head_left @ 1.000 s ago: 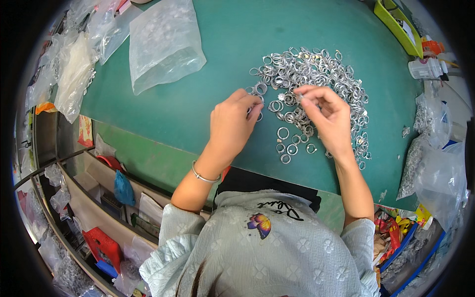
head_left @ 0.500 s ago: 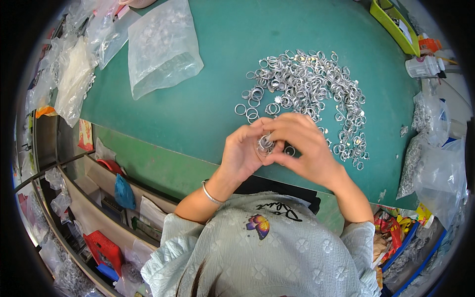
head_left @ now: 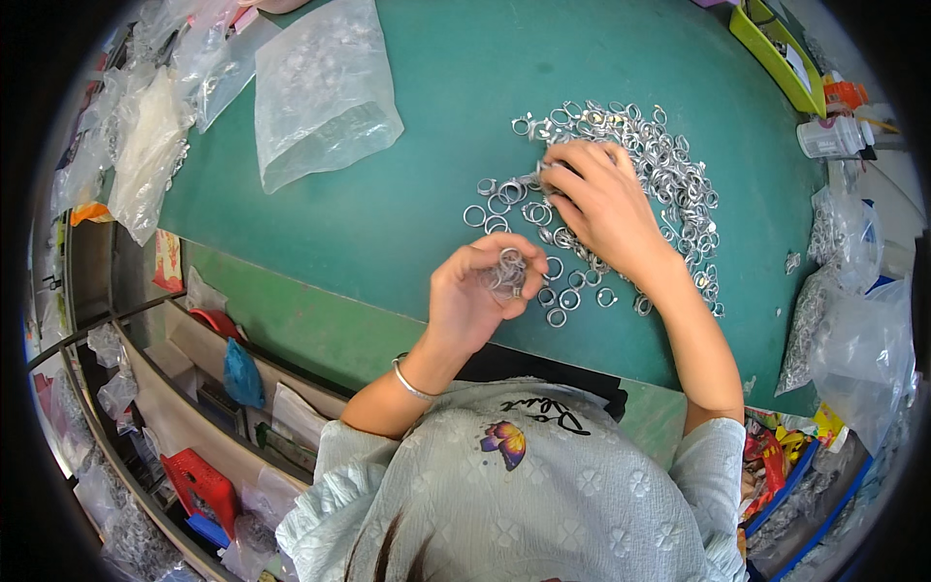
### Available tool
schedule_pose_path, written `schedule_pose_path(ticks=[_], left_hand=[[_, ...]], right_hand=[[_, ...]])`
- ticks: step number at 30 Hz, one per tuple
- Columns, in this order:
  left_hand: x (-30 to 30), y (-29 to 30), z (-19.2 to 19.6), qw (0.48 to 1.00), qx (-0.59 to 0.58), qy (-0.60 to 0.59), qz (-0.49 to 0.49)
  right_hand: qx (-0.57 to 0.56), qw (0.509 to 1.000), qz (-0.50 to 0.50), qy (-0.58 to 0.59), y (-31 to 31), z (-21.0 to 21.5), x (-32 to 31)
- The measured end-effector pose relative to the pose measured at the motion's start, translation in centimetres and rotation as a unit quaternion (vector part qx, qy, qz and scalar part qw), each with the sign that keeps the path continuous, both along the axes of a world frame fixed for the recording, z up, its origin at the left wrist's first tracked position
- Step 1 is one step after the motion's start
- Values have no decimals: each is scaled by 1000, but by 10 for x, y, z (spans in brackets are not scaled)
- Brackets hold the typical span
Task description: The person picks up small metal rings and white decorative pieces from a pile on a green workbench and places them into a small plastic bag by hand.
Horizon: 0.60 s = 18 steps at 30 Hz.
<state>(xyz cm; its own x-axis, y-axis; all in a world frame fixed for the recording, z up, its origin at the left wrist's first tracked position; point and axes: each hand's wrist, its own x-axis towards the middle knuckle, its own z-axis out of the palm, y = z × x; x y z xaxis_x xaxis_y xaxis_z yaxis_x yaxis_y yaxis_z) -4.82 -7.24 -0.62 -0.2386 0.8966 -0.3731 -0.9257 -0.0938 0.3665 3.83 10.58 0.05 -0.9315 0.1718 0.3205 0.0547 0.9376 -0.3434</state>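
Hands part: one keeps the stack, one returns to the pile.

The left hand [head_left: 480, 296] stays curled tight around a small bunch of metal rings [head_left: 506, 274] at the near table edge; the right hand [head_left: 601, 204], joined with it a moment ago, now reaches far-right into the loose ring pile [head_left: 669, 184], fingertips pinching there.

Two bare hands seen, left hand [head_left: 477, 296] and right hand [head_left: 601, 209], one heap of far too many silver rings [head_left: 669, 175] to be counted, one clear plastic bag [head_left: 325, 92] laid flat, one yellow-green tray [head_left: 771, 44], one white bottle [head_left: 832, 136], one silver bracelet [head_left: 412, 380] worn.
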Motion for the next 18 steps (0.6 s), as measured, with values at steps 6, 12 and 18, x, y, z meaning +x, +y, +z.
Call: schedule_pose_path(ticks=[6,12,18], left_hand=[[-25,-7,0,981,-39,185,-32],[-66,23,13,870,-123,477,-24],[-58,40,3,567,-159,807,-41]], right_hand=[[-39,998,-10,-43,3,26,38],[-52,996,-70,-17,7,34,36],[-37,999,-18,-9,-2,2,-5]])
